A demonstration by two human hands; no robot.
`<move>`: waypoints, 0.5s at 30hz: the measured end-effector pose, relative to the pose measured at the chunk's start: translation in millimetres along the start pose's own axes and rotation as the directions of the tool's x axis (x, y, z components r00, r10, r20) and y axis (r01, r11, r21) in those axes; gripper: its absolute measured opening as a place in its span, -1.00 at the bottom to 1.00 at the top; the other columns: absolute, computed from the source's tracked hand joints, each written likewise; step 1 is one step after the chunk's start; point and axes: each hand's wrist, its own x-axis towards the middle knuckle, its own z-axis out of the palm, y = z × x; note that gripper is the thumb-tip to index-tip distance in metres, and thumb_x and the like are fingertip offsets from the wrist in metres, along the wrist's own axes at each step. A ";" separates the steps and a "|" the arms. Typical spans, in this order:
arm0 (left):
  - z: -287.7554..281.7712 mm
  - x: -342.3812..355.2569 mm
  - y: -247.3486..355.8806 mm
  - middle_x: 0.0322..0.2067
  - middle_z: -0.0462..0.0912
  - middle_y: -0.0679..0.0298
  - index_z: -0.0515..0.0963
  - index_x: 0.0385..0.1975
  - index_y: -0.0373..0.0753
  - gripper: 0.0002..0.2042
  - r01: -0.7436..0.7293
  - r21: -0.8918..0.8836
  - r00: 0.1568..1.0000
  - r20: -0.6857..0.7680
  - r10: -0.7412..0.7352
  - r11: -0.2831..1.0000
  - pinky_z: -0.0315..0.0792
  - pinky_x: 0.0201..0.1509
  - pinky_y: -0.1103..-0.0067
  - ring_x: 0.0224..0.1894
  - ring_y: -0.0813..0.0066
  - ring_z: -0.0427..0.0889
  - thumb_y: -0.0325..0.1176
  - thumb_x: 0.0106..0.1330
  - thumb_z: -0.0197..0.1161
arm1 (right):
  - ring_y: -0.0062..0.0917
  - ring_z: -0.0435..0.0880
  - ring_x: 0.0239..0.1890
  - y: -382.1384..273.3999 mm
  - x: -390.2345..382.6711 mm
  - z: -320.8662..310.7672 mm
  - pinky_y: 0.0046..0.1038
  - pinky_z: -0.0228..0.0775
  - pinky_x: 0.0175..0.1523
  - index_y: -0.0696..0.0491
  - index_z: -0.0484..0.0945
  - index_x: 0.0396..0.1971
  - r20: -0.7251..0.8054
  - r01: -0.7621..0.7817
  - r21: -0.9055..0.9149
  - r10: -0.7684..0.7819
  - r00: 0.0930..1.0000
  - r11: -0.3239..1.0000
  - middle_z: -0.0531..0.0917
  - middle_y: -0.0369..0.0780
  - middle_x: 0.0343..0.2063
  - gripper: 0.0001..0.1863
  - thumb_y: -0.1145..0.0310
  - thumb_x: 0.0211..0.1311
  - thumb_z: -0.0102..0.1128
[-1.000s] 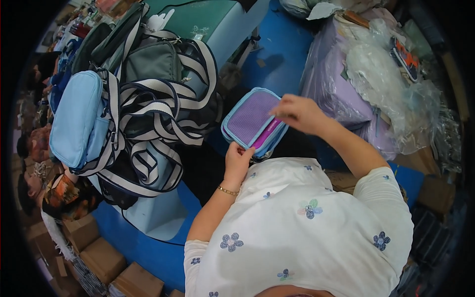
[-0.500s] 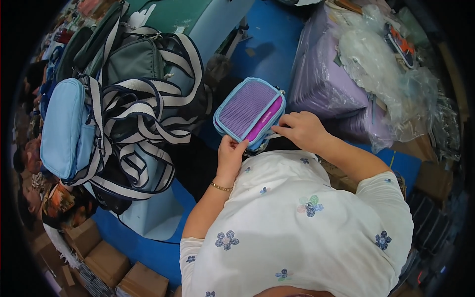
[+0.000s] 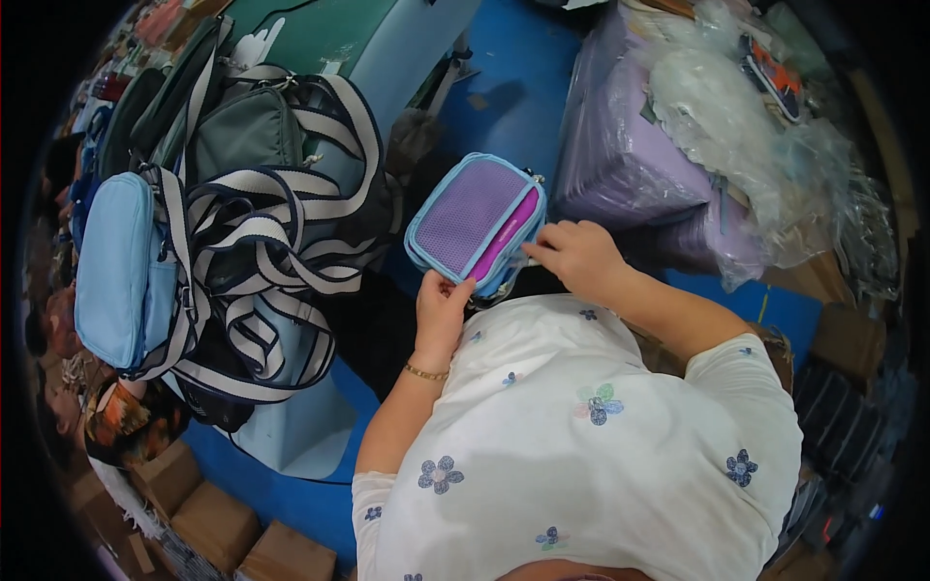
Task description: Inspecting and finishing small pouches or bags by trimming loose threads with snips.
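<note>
Purple-and-blue pouch (image 3: 470, 218), right at the centre of the frame, mesh face up and tilted, just beyond the white shirt! Left hand (image 3: 443, 308) has its lower corner pinched, thumb on the front, fingers tucked beneath. Right hand (image 3: 583, 261) is at the lower right edge, thumb and forefinger drawn close together; whether they grip the edge or something small on it, I cannot tell.

How to play it well? I'd say keep that left pinch firm but light, so the corner stays put without denting the soft wall, and let the right fingertips work close along the side, tugging gently so the magenta strip (image 3: 506, 234) lies flat.

To the count! One pouch, two hands, one bracelet (image 3: 426, 373) on the left wrist. Over at left, one light blue bag (image 3: 114, 271) and one dark green bag (image 3: 247, 136) in plain sight, with striped straps (image 3: 177, 228) too tangled to number. One white glove (image 3: 257, 45), upper left. Three cardboard boxes (image 3: 215, 523) show clearly at lower left; upper right, one plastic-wrapped purple stack (image 3: 639, 155), its layers beyond counting.
</note>
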 end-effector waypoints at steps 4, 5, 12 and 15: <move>-3.3 -1.1 0.5 -0.37 0.52 0.34 0.46 -0.25 -0.36 -0.80 -0.003 0.014 1.000 -0.020 0.004 1.000 0.35 -0.23 0.69 -0.36 0.65 0.43 -0.49 0.16 0.29 | -0.34 0.61 -0.33 26.4 -5.7 -5.3 -0.38 0.44 -0.28 -0.09 0.66 -0.28 0.075 -0.385 0.124 0.378 0.923 0.915 0.58 -0.27 -0.40 -0.83 0.34 0.10 0.21; -5.2 -2.1 -1.3 -0.38 0.51 0.34 0.46 -0.25 -0.35 -0.80 -0.002 -0.004 1.000 -0.031 0.002 1.000 0.35 -0.23 0.69 -0.37 0.65 0.42 -0.50 0.17 0.28 | -0.31 0.62 -0.32 30.4 -6.4 -10.6 -0.38 0.45 -0.26 -0.11 0.67 -0.25 0.093 -0.479 0.228 0.471 0.877 0.848 0.58 -0.26 -0.40 -0.80 0.34 0.09 0.23; -8.1 -4.1 -3.6 -0.34 0.52 0.39 0.47 -0.16 -0.32 -0.75 -0.052 0.202 0.997 0.058 0.041 0.978 0.36 -0.24 0.70 -0.36 0.69 0.41 -0.53 0.16 0.28 | -0.71 0.49 -0.35 92.1 31.6 44.4 -0.60 0.34 -0.24 0.12 0.60 -0.19 0.177 -0.455 0.852 0.676 0.715 0.258 0.58 -0.36 -0.39 -0.72 0.28 0.17 0.28; -7.2 -8.3 -2.5 -0.41 0.45 0.33 0.48 -0.23 -0.32 -0.74 -0.217 0.329 0.975 0.122 0.187 0.919 0.39 -0.25 0.65 -0.39 0.60 0.42 -0.48 0.08 0.33 | -0.75 0.43 -0.44 105.1 69.1 47.6 -0.67 0.25 -0.34 0.05 0.57 -0.20 0.237 -0.469 0.864 0.672 0.702 0.184 0.49 -0.42 -0.47 -0.74 0.24 0.18 0.28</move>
